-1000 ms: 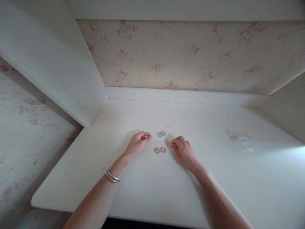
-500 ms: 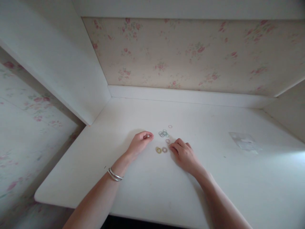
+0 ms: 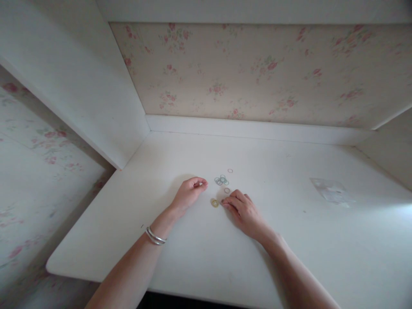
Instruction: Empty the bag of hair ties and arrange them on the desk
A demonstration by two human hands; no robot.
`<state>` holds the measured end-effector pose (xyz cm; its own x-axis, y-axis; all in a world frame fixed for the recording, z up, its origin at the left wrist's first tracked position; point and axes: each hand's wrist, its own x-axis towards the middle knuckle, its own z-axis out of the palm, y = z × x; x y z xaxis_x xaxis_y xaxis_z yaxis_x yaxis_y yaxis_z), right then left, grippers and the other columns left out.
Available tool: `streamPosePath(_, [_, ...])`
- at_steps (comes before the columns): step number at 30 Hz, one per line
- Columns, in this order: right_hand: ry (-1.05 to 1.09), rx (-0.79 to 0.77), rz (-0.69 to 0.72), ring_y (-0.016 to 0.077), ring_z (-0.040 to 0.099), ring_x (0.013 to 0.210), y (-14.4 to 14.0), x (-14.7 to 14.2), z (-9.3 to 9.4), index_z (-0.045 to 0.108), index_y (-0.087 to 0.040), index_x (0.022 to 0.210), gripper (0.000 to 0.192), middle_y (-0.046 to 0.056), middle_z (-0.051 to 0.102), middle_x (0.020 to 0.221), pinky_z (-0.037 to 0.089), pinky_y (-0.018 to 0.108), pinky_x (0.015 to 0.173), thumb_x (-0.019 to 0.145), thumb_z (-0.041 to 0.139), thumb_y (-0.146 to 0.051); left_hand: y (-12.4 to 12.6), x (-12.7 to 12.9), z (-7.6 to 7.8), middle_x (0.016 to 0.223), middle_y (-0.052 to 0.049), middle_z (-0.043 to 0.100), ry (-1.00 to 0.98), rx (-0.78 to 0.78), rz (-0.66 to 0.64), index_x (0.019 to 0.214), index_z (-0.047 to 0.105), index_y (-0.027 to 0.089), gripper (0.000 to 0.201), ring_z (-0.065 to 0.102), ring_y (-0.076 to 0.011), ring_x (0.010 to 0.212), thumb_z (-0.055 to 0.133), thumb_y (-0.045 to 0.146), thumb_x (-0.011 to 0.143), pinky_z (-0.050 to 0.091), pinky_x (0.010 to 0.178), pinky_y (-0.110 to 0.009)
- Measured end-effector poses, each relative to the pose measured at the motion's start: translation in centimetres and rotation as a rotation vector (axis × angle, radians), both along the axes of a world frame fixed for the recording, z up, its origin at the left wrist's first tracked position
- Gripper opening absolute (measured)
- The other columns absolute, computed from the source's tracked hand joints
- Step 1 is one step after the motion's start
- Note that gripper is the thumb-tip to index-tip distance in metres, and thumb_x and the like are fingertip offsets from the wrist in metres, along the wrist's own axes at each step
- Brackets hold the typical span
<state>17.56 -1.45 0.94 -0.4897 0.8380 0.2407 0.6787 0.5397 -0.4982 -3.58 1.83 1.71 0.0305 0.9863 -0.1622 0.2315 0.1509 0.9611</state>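
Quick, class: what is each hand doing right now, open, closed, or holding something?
Left hand: fingers curled, fingertips pinched together; whether they hold anything cannot be told.
Right hand: palm down, fingertips on the table beside the yellow ring.

Matt white painted desk (image 3: 199,257); thin rubbery bands (image 3: 221,180); shiny metal bangle (image 3: 155,237); crinkled clear plastic bag (image 3: 331,191)

White table (image 3: 206,253) under hands. Clear plastic bag (image 3: 331,191) lying flat, well right of hands. Floral wallpaper (image 3: 257,73) beyond hands. White side panel (image 3: 74,86) at left.
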Motion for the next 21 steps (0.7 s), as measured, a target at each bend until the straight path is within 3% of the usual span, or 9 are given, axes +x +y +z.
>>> streamPosePath(6, [-0.011, -0.01, -0.005, 0.0151, 0.056, 0.083, 0.0, 0.0, 0.0, 0.062, -0.022, 0.095, 0.026, 0.005, 0.058, 0.092, 0.043, 0.032, 0.08, 0.095, 0.036, -0.027, 0.1, 0.1, -0.1, 0.067, 0.002, 0.057, 0.006, 0.002, -0.005, 0.086, 0.066, 0.018, 0.03, 0.047, -0.0115, 0.061, 0.059, 0.044, 0.073, 0.033, 0.056, -0.022])
streamPosePath(10, [0.107, -0.012, -0.037, 0.0147, 0.056, 0.082, -0.1, 0.2, 0.2, 0.063, -0.022, 0.093, 0.025, 0.005, 0.057, 0.091, 0.044, 0.029, 0.076, 0.093, 0.039, -0.029, 0.0, 0.1, 0.1, 0.065, 0.002, 0.056, 0.038, 0.013, -0.026, 0.086, 0.066, 0.017, 0.03, 0.046, -0.0115, 0.059, 0.059, 0.044, 0.073, 0.033, 0.055, -0.022])
streamPosePath(12, [0.204, 0.0, -0.12, 0.0143, 0.055, 0.079, 0.2, 0.4, 0.0, 0.063, -0.021, 0.091, 0.024, 0.005, 0.056, 0.088, 0.045, 0.027, 0.071, 0.092, 0.041, -0.031, 0.0, 0.2, 0.3, 0.064, 0.002, 0.056, 0.068, 0.034, -0.037, 0.086, 0.066, 0.018, 0.03, 0.046, -0.0114, 0.057, 0.057, 0.044, 0.074, 0.032, 0.054, -0.022])
streamPosePath(17, [0.377, 0.001, -0.476, 0.0114, 0.045, 0.059, 2.0, 1.4, -1.1, 0.065, -0.021, 0.083, 0.026, 0.0, 0.05, 0.071, 0.038, 0.025, 0.057, 0.088, 0.047, -0.038, 0.6, 2.0, 0.6, 0.064, 0.001, 0.058, 0.259, 0.178, -0.134, 0.086, 0.067, 0.019, 0.029, 0.048, -0.0129, 0.056, 0.052, 0.042, 0.08, 0.034, 0.055, -0.024])
streamPosePath(21, [0.531, -0.073, -0.645, 0.0121, 0.042, 0.057, 3.4, 2.3, -1.8, 0.066, -0.02, 0.08, 0.029, -0.002, 0.045, 0.062, 0.034, 0.025, 0.055, 0.083, 0.051, -0.045, 2.5, 4.7, 1.0, 0.079, -0.004, 0.066, 0.457, 0.386, -0.237, 0.087, 0.068, 0.021, 0.021, 0.057, -0.0165, 0.072, 0.052, 0.034, 0.082, 0.039, 0.068, -0.026])
